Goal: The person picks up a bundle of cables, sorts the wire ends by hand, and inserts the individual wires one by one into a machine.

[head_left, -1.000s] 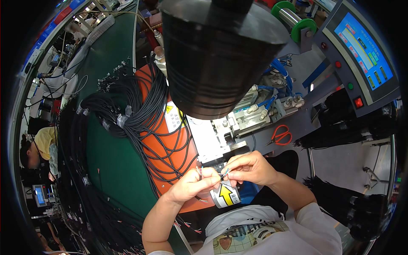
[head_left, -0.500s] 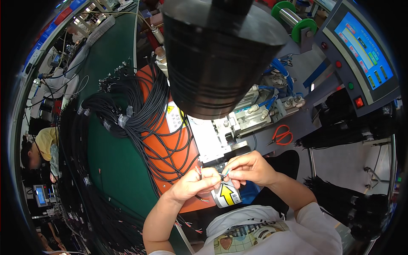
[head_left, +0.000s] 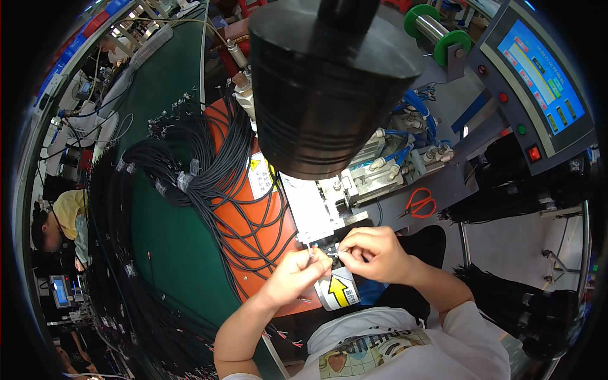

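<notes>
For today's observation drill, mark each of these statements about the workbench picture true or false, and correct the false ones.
1. Both hands meet in front of the small metal machine. True: the left hand and right hand pinch thin wire ends just below the machine.
2. The scissors have blue handles. False: the scissors have red-orange handles.
3. A bundle of black cables lies across the orange mat. True: the cables cross the orange mat.
4. The right hand holds the scissors. False: they lie on the grey top, apart from it.
5. The screen at upper right is dark. False: the screen is lit blue.
</notes>
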Available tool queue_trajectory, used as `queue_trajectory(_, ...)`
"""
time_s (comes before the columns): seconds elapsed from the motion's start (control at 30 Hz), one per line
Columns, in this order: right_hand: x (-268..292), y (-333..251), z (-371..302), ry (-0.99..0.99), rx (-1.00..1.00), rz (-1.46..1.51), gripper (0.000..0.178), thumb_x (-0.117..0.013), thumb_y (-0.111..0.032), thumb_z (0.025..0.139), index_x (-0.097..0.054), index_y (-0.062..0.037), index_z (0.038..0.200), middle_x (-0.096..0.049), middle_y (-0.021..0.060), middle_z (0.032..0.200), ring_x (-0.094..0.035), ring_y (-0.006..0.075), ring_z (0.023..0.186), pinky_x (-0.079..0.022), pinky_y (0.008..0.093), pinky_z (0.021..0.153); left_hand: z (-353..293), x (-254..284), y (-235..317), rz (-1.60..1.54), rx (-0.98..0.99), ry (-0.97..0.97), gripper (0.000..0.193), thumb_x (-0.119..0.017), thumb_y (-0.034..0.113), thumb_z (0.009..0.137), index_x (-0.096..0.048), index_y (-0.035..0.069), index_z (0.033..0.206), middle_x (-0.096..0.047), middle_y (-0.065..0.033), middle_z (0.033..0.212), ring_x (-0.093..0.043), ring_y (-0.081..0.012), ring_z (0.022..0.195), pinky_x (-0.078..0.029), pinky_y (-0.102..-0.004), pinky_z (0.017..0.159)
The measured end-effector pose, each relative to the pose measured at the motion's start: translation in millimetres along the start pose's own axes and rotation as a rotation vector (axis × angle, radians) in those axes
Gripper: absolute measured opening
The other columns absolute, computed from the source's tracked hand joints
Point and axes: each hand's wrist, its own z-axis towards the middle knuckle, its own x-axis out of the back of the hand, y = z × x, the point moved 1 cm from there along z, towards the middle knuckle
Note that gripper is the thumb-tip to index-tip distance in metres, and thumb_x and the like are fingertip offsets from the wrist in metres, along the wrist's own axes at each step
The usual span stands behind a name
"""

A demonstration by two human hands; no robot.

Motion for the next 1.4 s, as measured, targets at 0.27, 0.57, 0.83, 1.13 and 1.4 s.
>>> queue_trajectory(0.27, -9.1, 0.7, -8.2, 0.038, 0.059, -0.551, 0.008, -0.067, -0.005, 0.075, -0.061, -0.0026, 0.079, -0.059, 0.0088, 0.072, -0.059, 0.0257, 0.053, -0.046, 0.0341, 0.047, -6.6, -15.3, -12.1, 1.323, -0.695, 0.359, 0.053, -0.071, 0.008, 0.061, -0.063, 0.001, 0.113, -0.059, -0.0087, 0.094, -0.059, -0.022, 0.075, -0.051, -0.0319, 0.062)
queue_trajectory(0.57, -11.4, 4.3, -12.2, 0.08, 0.045, -0.469, 0.005, -0.065, -0.005, 0.081, -0.062, -0.0008, 0.083, -0.062, 0.0097, 0.076, -0.061, 0.027, 0.056, -0.048, 0.0354, 0.05, -10.0, -19.5, -3.0, 1.472, -0.654, 0.209, 0.057, -0.066, 0.012, 0.067, -0.058, 0.0, 0.122, -0.052, -0.0069, 0.089, -0.052, -0.0198, 0.076, -0.049, -0.0298, 0.062)
queue_trajectory(0.83, -10.6, 3.2, -13.0, 0.065, 0.137, -0.602, 0.014, -0.065, -0.014, 0.08, -0.063, -0.0032, 0.089, -0.056, 0.0068, 0.075, -0.06, 0.024, 0.056, -0.048, 0.0329, 0.049, -8.2, -30.4, 5.6, 1.556, -0.598, 0.208, 0.057, -0.064, 0.01, 0.065, -0.059, -0.003, 0.12, -0.048, -0.0069, 0.083, -0.051, -0.021, 0.072, -0.047, -0.0308, 0.06)
queue_trajectory(1.13, -4.2, 15.2, -11.6, -0.009, 0.003, -0.419, 0.014, -0.065, -0.006, 0.082, -0.064, 0.0019, 0.093, -0.064, 0.0108, 0.081, -0.063, 0.0262, 0.062, -0.05, 0.033, 0.053, -5.3, -29.2, 10.2, 1.564, -0.552, 0.16, 0.061, -0.067, 0.011, 0.062, -0.057, -0.003, 0.121, -0.049, -0.0077, 0.087, -0.053, -0.0216, 0.075, -0.048, -0.0312, 0.062)
queue_trajectory(1.4, -7.6, 13.0, -7.1, 0.151, 0.136, -0.33, 0.015, -0.066, -0.002, 0.081, -0.063, 0.0034, 0.095, -0.065, 0.0124, 0.084, -0.064, 0.0229, 0.061, -0.049, 0.0287, 0.053, -6.2, -24.9, 4.2, 1.555, -0.589, 0.194, 0.048, -0.061, 0.012, 0.073, -0.058, -0.003, 0.119, -0.051, -0.0063, 0.089, -0.053, -0.0189, 0.077, -0.048, -0.0285, 0.061)
